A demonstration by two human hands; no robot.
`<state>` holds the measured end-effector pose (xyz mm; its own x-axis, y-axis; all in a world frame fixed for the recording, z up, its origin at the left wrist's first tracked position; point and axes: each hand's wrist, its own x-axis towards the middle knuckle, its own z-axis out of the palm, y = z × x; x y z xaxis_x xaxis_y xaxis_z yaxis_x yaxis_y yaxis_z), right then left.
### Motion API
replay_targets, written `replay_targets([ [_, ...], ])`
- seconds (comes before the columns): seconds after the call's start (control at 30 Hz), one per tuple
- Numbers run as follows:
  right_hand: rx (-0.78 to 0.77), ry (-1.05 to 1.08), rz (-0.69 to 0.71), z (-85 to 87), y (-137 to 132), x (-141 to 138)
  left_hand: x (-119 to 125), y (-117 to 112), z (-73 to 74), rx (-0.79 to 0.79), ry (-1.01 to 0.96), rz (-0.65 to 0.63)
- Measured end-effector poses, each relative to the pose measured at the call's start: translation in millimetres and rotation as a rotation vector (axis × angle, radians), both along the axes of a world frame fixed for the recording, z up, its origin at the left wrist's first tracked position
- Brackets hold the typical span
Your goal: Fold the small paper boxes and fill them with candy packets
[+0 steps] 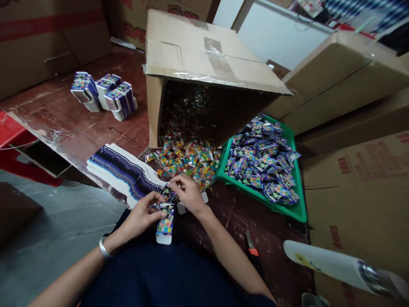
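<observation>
Both hands meet over my lap on a small printed cardboard box, purple and white with bright spots. My left hand grips its side, fingers curled round it. My right hand pinches the box's top end with fingertips pressed together. Just beyond my hands lies a pile of small colourful candy packets, spilling from a big tipped cardboard carton. To the left of my hands a fanned row of flat unfolded boxes rests on the reddish floor.
A green tray holding many purple packets sits at right. Stacks of finished small boxes stand at the far left. Large cartons line the right and back. An orange-tipped cutter lies by my right arm; a white roll lies at the lower right.
</observation>
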<state>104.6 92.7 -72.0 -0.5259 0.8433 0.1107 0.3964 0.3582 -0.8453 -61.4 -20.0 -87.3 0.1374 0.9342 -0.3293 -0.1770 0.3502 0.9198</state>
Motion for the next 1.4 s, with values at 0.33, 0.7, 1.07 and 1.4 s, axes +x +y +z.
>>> replay_targets([
  [0.33,0.276,-0.637,0.191,-11.6,48.3,-65.5,-70.6,-15.5,36.9,0.191,0.392,-0.513],
  [0.7,-0.027,0.270,-0.221,24.1,25.5,-2.3,-34.6,8.8,4.8,0.062,0.110,-0.067],
  [1.07,0.334,0.103,-0.103,38.7,-21.4,9.8,0.3,15.6,12.9,0.189,0.217,0.048],
  [1.4,-0.053,0.304,-0.185,4.6,-42.8,12.4,9.6,11.7,21.3,0.254,0.104,0.176],
])
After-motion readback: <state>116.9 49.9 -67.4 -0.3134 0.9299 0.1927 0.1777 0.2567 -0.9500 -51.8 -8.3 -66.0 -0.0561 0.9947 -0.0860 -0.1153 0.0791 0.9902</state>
